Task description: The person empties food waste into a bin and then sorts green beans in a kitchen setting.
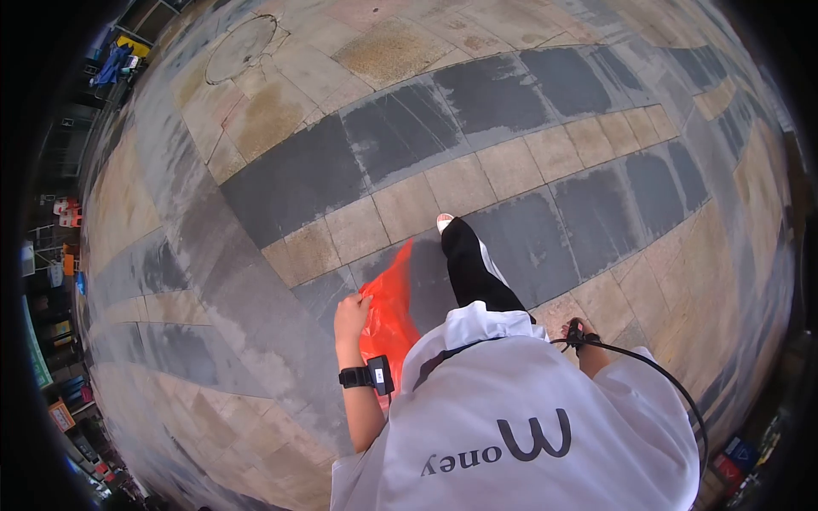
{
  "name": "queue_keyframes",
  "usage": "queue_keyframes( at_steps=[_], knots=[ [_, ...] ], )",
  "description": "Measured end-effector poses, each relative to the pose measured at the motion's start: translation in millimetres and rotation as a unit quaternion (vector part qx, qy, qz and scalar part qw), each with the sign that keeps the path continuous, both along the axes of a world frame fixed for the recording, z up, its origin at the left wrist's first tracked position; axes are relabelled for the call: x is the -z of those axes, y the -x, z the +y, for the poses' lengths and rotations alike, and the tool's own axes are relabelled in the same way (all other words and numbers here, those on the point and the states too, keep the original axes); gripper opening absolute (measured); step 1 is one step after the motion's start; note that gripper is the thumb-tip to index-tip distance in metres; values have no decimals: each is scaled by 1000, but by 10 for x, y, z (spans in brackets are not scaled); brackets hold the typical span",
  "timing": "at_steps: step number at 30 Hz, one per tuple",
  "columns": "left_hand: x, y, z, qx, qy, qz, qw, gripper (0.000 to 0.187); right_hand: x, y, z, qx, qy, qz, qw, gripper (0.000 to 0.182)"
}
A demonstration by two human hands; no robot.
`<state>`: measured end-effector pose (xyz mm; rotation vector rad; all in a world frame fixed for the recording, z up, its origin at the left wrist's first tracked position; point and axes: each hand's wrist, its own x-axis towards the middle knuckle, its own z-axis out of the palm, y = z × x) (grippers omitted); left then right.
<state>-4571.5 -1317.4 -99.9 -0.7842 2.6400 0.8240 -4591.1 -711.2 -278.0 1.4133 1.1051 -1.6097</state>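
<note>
A red plastic bag (390, 294) hangs from my left hand (351, 315), whose fingers are closed on its edge. The bag spreads down along my left side, partly behind my shirt. A black strap with a small box-shaped device (380, 375) circles my left wrist. On my other side, my right hand (577, 327) hangs low beside my hip, small in view and partly covered by a black wrist device (583, 338). I cannot tell how its fingers are set. A black cable (654, 364) runs from that wrist around my right side.
Stone paving with dark grey (477, 98) and tan slabs stretches ahead, with wet-looking patches. One foot in a white shoe (445, 222) steps forward in black trousers (477, 271). A round manhole cover (242, 49) lies ahead left. Stalls and goods (64, 336) line the left edge.
</note>
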Motion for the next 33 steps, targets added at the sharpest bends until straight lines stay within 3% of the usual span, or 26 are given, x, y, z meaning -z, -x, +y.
queue_keyframes(
  at_steps=[2,3,4,6,7,8,13,19,22,25,26,29,31,32,33],
  knots=[
    [-59,540,-284,-7,16,-4,1000,30,208,1188,-482,-106,-94,1,990,17],
    [-88,839,-459,-6,26,-3,1000,30,49,1830,-872,-174,-113,78,975,21],
    [-159,1123,-630,-7,26,5,1000,29,185,2463,-1031,-213,-44,148,965,24],
    [-311,1795,-919,-19,20,26,999,27,67,3830,-1981,-308,-71,272,909,26],
    [-426,2123,-1039,-18,22,31,999,26,-418,4401,-2566,-300,-28,309,902,26],
    [-584,2445,-1149,-18,23,34,999,25,-487,5020,-2987,-302,-3,270,914,26],
    [-848,4154,-1880,32,14,130,991,22,-1691,7105,-5197,-470,-13,452,758,22],
    [-1124,6412,-3022,118,35,153,981,21,-1992,8995,-6625,-592,49,556,582,18],
    [-1235,7539,-3614,118,57,144,981,22,-1675,9912,-6627,-582,-3,532,615,18],
    [-1245,8461,-4212,109,62,131,983,23,-1654,10345,-6304,-525,-117,451,712,20],
    [-1212,8726,-4394,102,78,109,986,23,-1356,10499,-6076,-503,-167,435,728,21],
    [-1102,9572,-4985,76,103,77,989,24,-362,10640,-5158,-379,-194,285,859,25],
    [-939,9999,-5358,56,91,100,989,24,-122,10326,-4694,-181,-118,142,966,26],
    [-849,10172,-5541,33,83,98,991,24,-373,10004,-4673,24,-52,117,991,27],
    [-783,10345,-5714,11,75,95,993,24,-394,9860,-4596,158,-7,84,984,30]
  ],
)
